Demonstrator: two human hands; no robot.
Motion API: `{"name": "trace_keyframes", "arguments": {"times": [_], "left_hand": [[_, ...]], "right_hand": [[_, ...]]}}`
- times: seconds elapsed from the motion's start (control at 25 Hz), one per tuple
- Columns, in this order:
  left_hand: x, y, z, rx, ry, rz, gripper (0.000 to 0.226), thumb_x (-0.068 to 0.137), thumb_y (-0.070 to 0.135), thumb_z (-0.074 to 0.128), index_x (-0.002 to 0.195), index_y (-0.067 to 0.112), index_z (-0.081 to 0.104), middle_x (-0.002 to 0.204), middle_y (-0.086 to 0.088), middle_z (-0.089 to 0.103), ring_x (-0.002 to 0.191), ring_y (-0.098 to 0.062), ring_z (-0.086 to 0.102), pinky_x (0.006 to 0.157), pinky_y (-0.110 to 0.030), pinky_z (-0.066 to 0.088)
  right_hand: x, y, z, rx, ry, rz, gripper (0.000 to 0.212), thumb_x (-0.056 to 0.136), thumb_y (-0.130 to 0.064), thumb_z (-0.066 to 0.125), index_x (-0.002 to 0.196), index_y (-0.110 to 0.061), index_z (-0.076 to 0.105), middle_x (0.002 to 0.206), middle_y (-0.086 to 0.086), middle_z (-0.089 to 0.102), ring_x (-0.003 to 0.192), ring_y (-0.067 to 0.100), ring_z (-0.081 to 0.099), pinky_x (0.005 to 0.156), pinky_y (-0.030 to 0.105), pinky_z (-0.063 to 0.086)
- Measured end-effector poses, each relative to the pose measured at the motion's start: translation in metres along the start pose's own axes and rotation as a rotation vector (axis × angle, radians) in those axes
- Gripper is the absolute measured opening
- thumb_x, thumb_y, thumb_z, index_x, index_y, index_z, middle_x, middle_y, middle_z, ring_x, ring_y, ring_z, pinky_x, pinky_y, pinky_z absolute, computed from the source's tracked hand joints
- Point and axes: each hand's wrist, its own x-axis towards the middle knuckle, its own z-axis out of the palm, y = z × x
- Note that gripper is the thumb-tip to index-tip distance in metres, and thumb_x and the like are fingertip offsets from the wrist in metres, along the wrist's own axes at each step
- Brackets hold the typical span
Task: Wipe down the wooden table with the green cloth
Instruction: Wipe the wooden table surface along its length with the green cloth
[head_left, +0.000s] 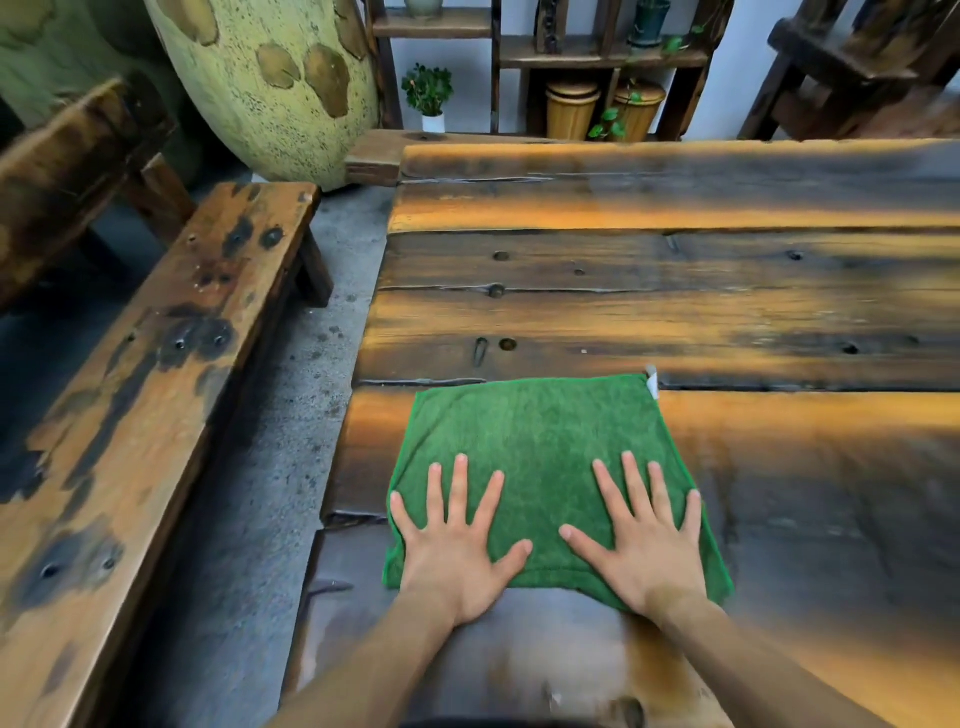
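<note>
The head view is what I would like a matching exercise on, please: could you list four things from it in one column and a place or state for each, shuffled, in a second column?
Things:
1. green cloth
2. left hand
3. wooden bench
4. small potted plant

Places or states:
A. on the floor by the shelf, beyond the table's far left corner
B. spread flat near the wooden table's left end
C. left of the table, across a strip of grey floor
D. pressing flat, fingers spread, on the cloth's near left part

Pairs: 1-B, 2-D, 3-C, 4-A

Green cloth (540, 457) flat on wooden table (727, 312)
</note>
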Motion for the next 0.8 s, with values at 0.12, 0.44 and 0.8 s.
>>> {"name": "trace_keyframes", "arguments": {"times": [0.12,0.44,0.8], "left_hand": [[-0.049,0.006,0.021,-0.033,0.070,0.019,0.084,0.084,0.082,0.029,0.157,0.044,0.015,0.168,-0.010,0.002,0.152,-0.041,0.007,0.103,-0.083,0.008],[-0.129,0.028,0.053,-0.148,0.072,-0.026,0.092,0.064,0.079,0.051,0.146,0.038,0.044,0.159,-0.011,0.036,0.140,-0.047,0.038,0.099,-0.082,0.017],[-0.121,0.045,0.058,-0.092,0.046,0.186,0.088,0.058,0.075,0.055,0.141,0.048,0.047,0.154,-0.010,0.043,0.147,-0.040,0.025,0.099,-0.083,0.012]], "right_hand": [[-0.047,0.004,0.019,0.013,0.046,0.002,0.093,0.079,-0.094,0.016,0.157,-0.044,0.013,0.167,-0.005,0.005,0.154,0.026,0.001,0.117,0.064,0.001],[-0.123,0.012,0.032,0.014,-0.001,0.010,0.094,0.080,-0.090,0.029,0.155,-0.035,0.032,0.164,0.001,0.026,0.150,0.027,0.019,0.112,0.066,0.016],[-0.129,0.020,0.028,0.072,-0.075,0.077,0.090,0.080,-0.089,0.029,0.155,-0.039,0.031,0.164,-0.002,0.028,0.149,0.027,0.024,0.110,0.067,0.017]]}}
